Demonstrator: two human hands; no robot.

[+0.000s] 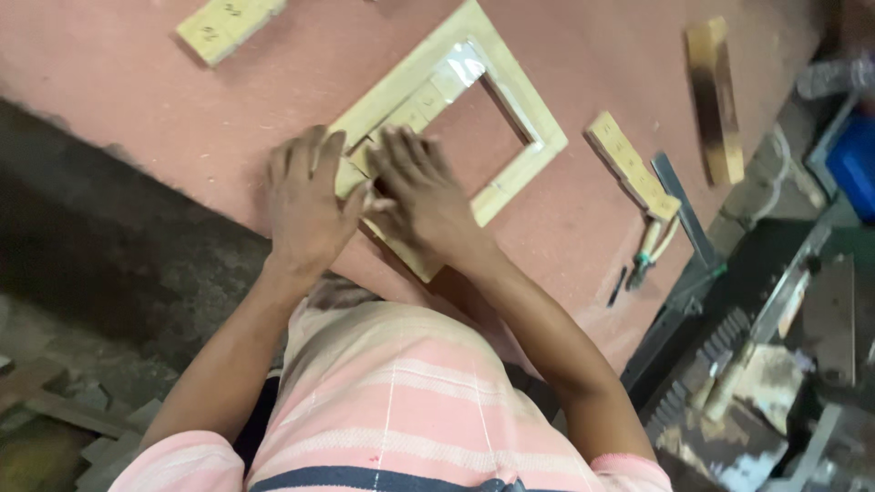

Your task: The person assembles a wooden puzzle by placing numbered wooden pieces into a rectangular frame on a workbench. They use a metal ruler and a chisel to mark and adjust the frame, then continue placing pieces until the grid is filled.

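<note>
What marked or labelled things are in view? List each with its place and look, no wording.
Wood block: top left of the reddish table, pale rectangular, dark handwritten marks on top.
Wood strip: right of the wooden frame, pale, narrow, small dark marks along it.
No packages, signs or screens show.
Both hands, left and right, press on the frame's near corner.

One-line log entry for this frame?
left hand: flat on frame corner | right hand: pressing same corner | frame: on table | pliers: idle, right
</note>
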